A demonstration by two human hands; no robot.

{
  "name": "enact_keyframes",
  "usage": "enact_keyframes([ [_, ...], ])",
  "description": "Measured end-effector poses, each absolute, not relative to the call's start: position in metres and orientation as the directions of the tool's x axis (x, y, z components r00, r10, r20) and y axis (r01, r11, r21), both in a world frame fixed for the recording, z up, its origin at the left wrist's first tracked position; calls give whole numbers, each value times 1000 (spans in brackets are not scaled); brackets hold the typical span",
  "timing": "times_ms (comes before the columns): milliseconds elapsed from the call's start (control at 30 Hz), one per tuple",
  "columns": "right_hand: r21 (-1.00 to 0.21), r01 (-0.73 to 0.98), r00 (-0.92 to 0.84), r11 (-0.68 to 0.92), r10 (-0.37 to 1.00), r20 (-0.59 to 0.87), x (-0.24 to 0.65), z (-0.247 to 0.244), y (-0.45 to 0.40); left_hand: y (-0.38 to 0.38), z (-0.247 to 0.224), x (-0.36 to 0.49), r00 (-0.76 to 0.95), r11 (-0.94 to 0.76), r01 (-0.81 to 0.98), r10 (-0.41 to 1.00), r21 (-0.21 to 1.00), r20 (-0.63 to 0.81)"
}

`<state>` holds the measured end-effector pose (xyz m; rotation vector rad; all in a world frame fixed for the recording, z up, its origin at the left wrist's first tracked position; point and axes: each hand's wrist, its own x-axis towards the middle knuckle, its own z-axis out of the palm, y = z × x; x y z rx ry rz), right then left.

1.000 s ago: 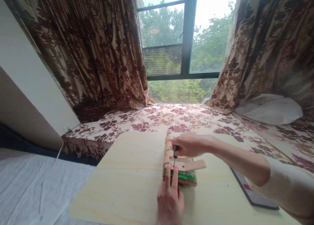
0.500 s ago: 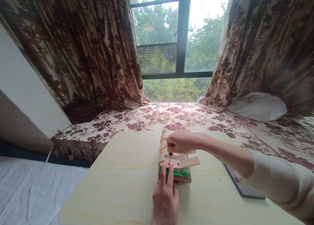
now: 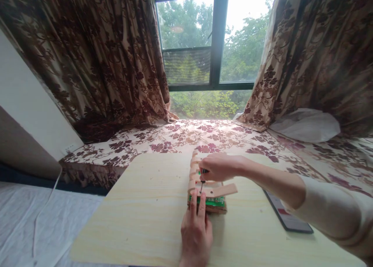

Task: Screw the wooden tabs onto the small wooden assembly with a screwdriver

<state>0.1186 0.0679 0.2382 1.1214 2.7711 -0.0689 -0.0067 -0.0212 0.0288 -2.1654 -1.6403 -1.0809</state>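
Observation:
My right hand (image 3: 217, 167) is closed around the handle of a screwdriver (image 3: 201, 186), whose shaft points down at a dark screw or hole in a pale wooden piece (image 3: 220, 191). That piece has slats reaching right from a scalloped wooden edge (image 3: 192, 177). Beneath it lies a green printed packet (image 3: 214, 201) on a brown block-like base, its kind unclear. My left hand (image 3: 197, 230) comes from the front, two fingers stretched out and pressing on the near end of the wooden piece, either side of the screwdriver tip. My right hand hides part of the slats.
The work lies on a light wood-grain table (image 3: 131, 220). A dark-edged flat tablet-like object (image 3: 294, 216) rests at the right, partly under my right forearm. Behind the table is a ledge with a floral cloth (image 3: 175, 136), and a white bag-like bundle (image 3: 305, 125) sits on it.
The view has shifted slightly. My right hand has turned a little on the screwdriver, showing more of the handle. My left hand keeps its place on the wooden piece.

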Motion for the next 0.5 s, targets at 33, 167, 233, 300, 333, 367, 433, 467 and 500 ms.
enact_keyframes([
  [33, 26, 701, -702, 713, 695, -157, 118, 239, 67, -21, 29, -7, 112, -357, 901, 740, 246, 663],
  [167, 1, 678, -724, 735, 669, -172, 119, 247, 64, -21, 29, -7, 115, -361, 902, 728, 235, 676],
  [233, -9, 665, -739, 747, 655, -159, 119, 249, 63, -21, 29, -8, 118, -361, 901, 737, 239, 666],
  [300, -6, 663, -742, 749, 655, -143, 119, 247, 64, -22, 29, -7, 122, -360, 901, 746, 242, 654],
  [333, 1, 667, -738, 745, 661, -139, 119, 245, 64, -22, 30, -7, 120, -358, 902, 746, 243, 655],
  [367, 13, 674, -731, 739, 669, -135, 118, 243, 65, -22, 30, -7, 116, -355, 903, 743, 242, 659],
  [433, 42, 693, -711, 720, 692, -127, 118, 240, 65, -21, 30, -7, 113, -355, 904, 739, 241, 664],
  [467, 53, 701, -702, 711, 701, -126, 118, 240, 65, -21, 30, -7, 110, -354, 903, 738, 243, 665],
  [500, 53, 703, -699, 709, 703, -132, 118, 241, 65, -21, 30, -6, 107, -352, 903, 739, 246, 665],
])
